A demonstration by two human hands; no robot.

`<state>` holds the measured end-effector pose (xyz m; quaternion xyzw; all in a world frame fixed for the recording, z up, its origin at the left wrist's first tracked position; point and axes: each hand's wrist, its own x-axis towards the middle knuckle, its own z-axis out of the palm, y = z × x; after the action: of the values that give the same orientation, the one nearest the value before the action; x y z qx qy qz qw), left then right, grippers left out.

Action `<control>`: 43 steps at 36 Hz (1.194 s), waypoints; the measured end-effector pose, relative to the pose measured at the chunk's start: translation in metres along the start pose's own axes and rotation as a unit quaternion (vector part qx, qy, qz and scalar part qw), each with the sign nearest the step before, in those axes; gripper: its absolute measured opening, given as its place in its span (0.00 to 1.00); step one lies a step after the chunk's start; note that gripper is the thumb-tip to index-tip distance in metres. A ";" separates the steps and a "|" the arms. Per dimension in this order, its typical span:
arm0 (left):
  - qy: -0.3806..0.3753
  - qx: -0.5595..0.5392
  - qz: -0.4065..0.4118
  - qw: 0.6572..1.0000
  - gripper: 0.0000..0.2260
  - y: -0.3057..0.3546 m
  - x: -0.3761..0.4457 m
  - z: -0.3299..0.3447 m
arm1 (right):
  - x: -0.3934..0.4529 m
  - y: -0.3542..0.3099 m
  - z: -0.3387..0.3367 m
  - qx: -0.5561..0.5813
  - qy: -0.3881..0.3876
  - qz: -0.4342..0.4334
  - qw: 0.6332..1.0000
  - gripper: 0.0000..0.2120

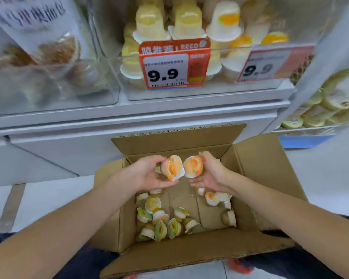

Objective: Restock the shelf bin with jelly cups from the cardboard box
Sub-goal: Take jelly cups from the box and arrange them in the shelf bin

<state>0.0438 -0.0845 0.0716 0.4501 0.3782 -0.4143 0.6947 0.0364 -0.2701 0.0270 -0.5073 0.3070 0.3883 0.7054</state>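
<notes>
An open cardboard box (256, 164) stands on the floor below the shelf, with several loose jelly cups (159, 220) lying on its bottom. Above the box, my left hand (149, 174) grips an orange-lidded jelly cup (172, 168), lid facing me. My right hand (210, 174) holds a second orange-lidded jelly cup (193, 166) right beside the first; the two cups almost touch. Straight above, a clear shelf bin (214, 91) holds stacked pale yellow and orange jelly cups (149, 23).
Two red 9.9 price tags (173, 64) hang on the bin's front. A neighbouring clear bin (54, 87) with bagged snacks sits to the left. A rack of round green-lidded cups (330, 105) is at the right. The box flaps stand open on all sides.
</notes>
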 end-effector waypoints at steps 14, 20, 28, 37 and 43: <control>-0.249 -0.089 0.142 0.954 0.21 0.024 -0.127 0.053 | -0.177 -0.072 0.049 -0.356 -0.013 -0.486 0.798 0.16; -0.310 -0.055 0.192 0.929 0.22 0.032 -0.138 0.065 | -0.180 -0.085 0.050 -0.354 -0.030 -0.513 0.781 0.20; -0.293 0.039 0.209 0.932 0.36 0.038 -0.140 0.061 | -0.188 -0.092 0.047 -0.416 -0.034 -0.498 0.760 0.32; -0.247 0.088 0.202 0.944 0.10 0.038 -0.145 0.067 | -0.191 -0.098 0.047 -0.426 -0.001 -0.506 0.750 0.28; -0.274 0.083 0.177 0.942 0.14 0.042 -0.148 0.072 | -0.196 -0.105 0.046 -0.416 0.033 -0.514 0.750 0.27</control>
<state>0.0386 -0.1069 0.2404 0.4346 0.0517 -0.4223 0.7938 0.0287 -0.2917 0.2528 -0.8442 -0.1682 0.0396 0.5073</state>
